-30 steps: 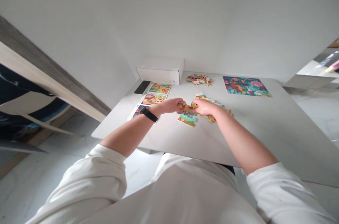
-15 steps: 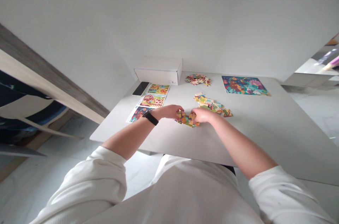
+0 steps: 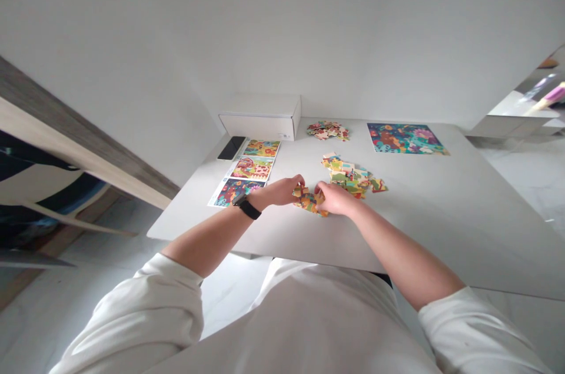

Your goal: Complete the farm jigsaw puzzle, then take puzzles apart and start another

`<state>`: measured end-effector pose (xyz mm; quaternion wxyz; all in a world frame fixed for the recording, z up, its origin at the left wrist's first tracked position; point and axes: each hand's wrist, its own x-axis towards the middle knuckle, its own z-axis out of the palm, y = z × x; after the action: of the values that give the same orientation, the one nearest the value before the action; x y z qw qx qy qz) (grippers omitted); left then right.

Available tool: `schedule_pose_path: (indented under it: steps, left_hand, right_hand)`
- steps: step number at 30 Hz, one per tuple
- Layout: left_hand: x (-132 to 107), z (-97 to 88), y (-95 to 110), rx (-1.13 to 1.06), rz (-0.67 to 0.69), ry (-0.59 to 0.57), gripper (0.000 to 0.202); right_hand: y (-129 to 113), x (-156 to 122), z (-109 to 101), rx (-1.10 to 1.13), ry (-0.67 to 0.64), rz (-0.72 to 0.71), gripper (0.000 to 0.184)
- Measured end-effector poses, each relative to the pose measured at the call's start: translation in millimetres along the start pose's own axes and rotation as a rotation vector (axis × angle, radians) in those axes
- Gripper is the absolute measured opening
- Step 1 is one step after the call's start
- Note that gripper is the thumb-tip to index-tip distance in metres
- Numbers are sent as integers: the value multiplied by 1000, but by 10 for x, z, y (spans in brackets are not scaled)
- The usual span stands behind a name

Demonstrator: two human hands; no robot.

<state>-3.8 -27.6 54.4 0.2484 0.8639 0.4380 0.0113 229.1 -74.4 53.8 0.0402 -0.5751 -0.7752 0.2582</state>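
Observation:
My left hand (image 3: pixel 286 190), with a black watch on the wrist, has its fingers closed on puzzle pieces at the left side of a small orange and yellow cluster of jigsaw puzzle pieces (image 3: pixel 305 203). Opposite it, my right hand (image 3: pixel 332 198) pinches pieces at the cluster's right side. My fingers partly cover the pieces, so single outlines are hard to make out. Just beyond my right hand lies a loose heap of yellow and green puzzle pieces (image 3: pixel 351 176).
Another heap of puzzle pieces (image 3: pixel 328 131) lies farther back, beside a white box (image 3: pixel 258 125). An assembled dark-blue puzzle (image 3: pixel 408 139) sits at the back right. On the left are a picture sheet (image 3: pixel 251 168) and a phone (image 3: pixel 232 148). All rest on the white table (image 3: pixel 415 221).
My right hand has shifted slightly left, closer to my left hand. The clustered pieces between my fingers have changed arrangement and show more orange. The whole view has tilted slightly.

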Motion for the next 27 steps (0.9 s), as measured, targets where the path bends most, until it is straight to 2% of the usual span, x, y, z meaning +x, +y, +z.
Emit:
schedule_pose_path:
  steps: [2,6,10,11,14,18,19,21,24,27]
  left_hand:
    - [-59,15,6,-67,-6,-4,29]
    - [-149,20,-7,-146,10,6,29]
    - [-124,-12,-39,-241,23,17,32]
    - [-73,-15,-36,-283,4,39,33]
    - [236,15,42,-475,-55,121,42]
    - [882,106,297,-794,6,155,46]
    - [1039,119,359,-756,13,153,46]
    - [1311,115,446,-516,13,184,47]
    - [1613,47,486,-137,-100,252,57]
    - [1822,-30,510,-10,-214,149,68]
  right_hand:
    - [4,-21,34,48,33,-51,38]
    - [57,-45,56,55,125,-160,28]
    - [325,-33,-155,227,38,-98,22]
    - [432,-19,-237,294,21,-65,23]
    - [777,36,-470,424,121,44,34]
    - [1152,44,-636,243,263,270,42]
    - [1233,20,-651,188,310,314,44]
    - [1392,-60,-664,101,362,367,45]
    - [1606,-217,-657,-5,292,437,49]
    - [1707,-330,-622,-82,210,498,59]
